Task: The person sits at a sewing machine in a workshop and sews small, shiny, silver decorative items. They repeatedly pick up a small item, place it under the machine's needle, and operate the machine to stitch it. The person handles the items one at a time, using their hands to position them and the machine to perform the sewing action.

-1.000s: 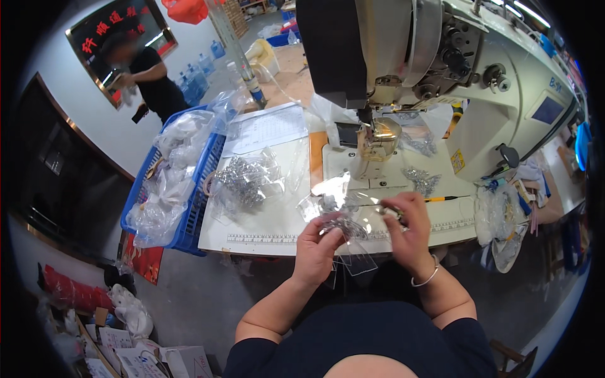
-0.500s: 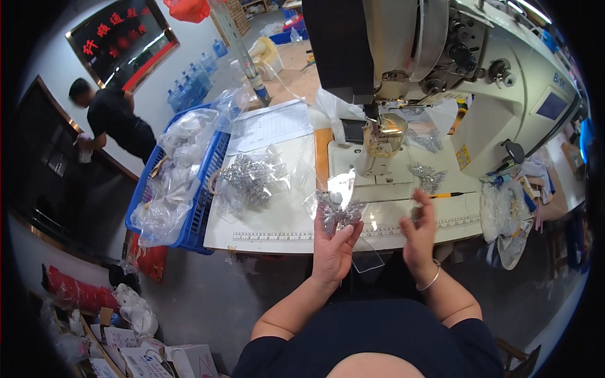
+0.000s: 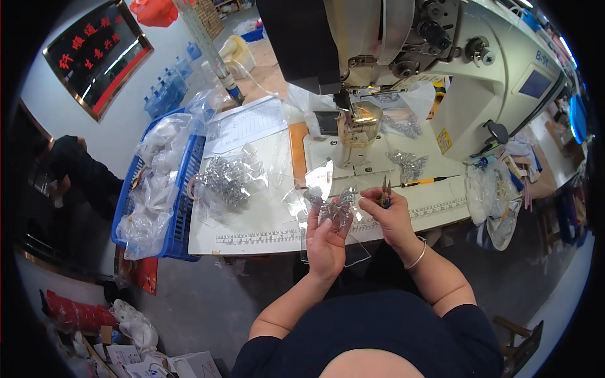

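Note:
In front of the sewing machine (image 3: 360, 129), my left hand (image 3: 326, 253) holds a silvery, butterfly-like piece with clear plastic (image 3: 339, 211) over the table's front edge. My right hand (image 3: 397, 223) is closed round small thread snips (image 3: 386, 194), their points upward. The tips of its thumb and finger are at the right side of the piece; whether they pinch it I cannot make out. A similar silvery piece (image 3: 408, 165) lies on the table beyond my right hand. To the left is a pile of silvery clear-plastic pieces (image 3: 230, 179).
A blue basket (image 3: 183, 220) filled with clear bags stands at the table's left. Printed sheets (image 3: 246, 126) lie behind the pile. A yellow-and-black pen-like tool (image 3: 432, 181) and a ruler strip (image 3: 435, 206) are at right, near plastic bags (image 3: 495, 192). Another person (image 3: 82, 167) bends by the dark door.
My right hand has come in closer to the silvery piece, and the snips in it now show plainly. The view has shifted somewhat. The other person has bent lower.

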The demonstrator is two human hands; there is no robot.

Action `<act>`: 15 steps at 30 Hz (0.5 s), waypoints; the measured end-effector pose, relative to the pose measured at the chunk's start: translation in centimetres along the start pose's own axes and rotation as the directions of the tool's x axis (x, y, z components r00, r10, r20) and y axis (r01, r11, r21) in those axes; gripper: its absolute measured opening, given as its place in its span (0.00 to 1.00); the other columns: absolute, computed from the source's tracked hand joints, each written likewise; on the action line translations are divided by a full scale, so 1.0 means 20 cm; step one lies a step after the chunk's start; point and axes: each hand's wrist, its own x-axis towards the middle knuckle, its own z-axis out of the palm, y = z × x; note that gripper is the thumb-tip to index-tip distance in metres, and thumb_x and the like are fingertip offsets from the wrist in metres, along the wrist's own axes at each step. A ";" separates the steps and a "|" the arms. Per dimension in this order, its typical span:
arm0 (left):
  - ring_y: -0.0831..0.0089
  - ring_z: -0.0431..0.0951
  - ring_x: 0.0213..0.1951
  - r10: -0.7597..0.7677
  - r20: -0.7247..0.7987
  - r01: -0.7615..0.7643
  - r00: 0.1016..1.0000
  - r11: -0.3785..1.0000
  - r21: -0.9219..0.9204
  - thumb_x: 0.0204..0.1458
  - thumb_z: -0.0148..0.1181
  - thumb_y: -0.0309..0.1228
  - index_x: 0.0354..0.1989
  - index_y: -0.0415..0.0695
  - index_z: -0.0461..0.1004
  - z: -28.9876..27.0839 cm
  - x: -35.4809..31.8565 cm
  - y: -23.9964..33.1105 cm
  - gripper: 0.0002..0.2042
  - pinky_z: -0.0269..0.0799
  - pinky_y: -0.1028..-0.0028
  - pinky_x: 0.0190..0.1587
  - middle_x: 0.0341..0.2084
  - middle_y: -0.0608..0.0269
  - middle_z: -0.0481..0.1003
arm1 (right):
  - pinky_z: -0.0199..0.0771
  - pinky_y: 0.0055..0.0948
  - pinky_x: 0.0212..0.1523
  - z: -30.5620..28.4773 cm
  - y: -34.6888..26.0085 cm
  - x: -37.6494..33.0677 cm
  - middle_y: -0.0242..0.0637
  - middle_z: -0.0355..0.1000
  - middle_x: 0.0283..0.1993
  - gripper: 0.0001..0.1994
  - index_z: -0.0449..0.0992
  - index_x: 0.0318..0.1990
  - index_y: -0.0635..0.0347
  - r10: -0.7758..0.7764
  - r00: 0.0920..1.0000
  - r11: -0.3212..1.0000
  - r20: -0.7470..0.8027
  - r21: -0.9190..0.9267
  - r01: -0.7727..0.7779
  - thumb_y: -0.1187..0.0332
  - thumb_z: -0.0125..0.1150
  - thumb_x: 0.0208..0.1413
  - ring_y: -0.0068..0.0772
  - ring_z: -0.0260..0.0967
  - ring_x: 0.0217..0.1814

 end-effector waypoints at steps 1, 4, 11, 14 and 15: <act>0.62 0.65 0.57 0.002 0.009 -0.002 1.000 1.000 -0.005 0.54 0.43 0.22 0.59 0.48 0.56 0.00 0.00 0.00 0.22 0.62 0.57 0.60 0.56 0.55 0.63 | 0.68 0.16 0.37 0.00 0.00 0.00 0.29 0.73 0.30 0.10 0.77 0.37 0.64 -0.012 1.000 1.000 -0.004 0.001 0.012 0.72 0.67 0.47 0.16 0.67 0.33; 0.62 0.65 0.57 0.018 0.033 -0.018 0.999 1.000 -0.008 0.54 0.43 0.23 0.60 0.49 0.55 -0.02 0.00 -0.01 0.23 0.62 0.58 0.60 0.57 0.56 0.62 | 0.67 0.16 0.36 0.00 0.00 0.00 0.29 0.72 0.30 0.10 0.77 0.37 0.64 -0.017 1.000 1.000 0.000 -0.007 0.017 0.71 0.67 0.48 0.15 0.66 0.32; 0.64 0.66 0.57 0.057 0.033 -0.058 0.998 0.998 0.021 0.57 0.43 0.21 0.59 0.51 0.55 -0.05 0.01 -0.05 0.22 0.65 0.62 0.59 0.57 0.56 0.62 | 0.66 0.16 0.35 0.00 0.03 0.01 0.28 0.72 0.29 0.10 0.77 0.37 0.63 -0.034 0.999 0.999 -0.005 -0.029 0.034 0.71 0.67 0.47 0.15 0.65 0.31; 0.65 0.66 0.56 0.056 0.035 -0.057 0.998 0.998 0.014 0.57 0.42 0.19 0.59 0.51 0.55 -0.04 0.01 -0.06 0.21 0.66 0.63 0.58 0.56 0.56 0.62 | 0.66 0.16 0.35 0.00 0.04 0.01 0.27 0.72 0.29 0.10 0.77 0.37 0.63 -0.030 1.000 0.999 -0.010 -0.034 0.029 0.71 0.67 0.47 0.15 0.65 0.31; 0.65 0.66 0.56 0.056 0.035 -0.057 0.998 0.998 0.012 0.57 0.42 0.19 0.59 0.51 0.55 -0.04 0.01 -0.06 0.22 0.66 0.63 0.58 0.56 0.56 0.62 | 0.66 0.16 0.35 0.00 0.04 0.01 0.27 0.71 0.29 0.10 0.77 0.37 0.63 -0.031 0.999 0.999 -0.012 -0.032 0.031 0.71 0.67 0.47 0.15 0.65 0.31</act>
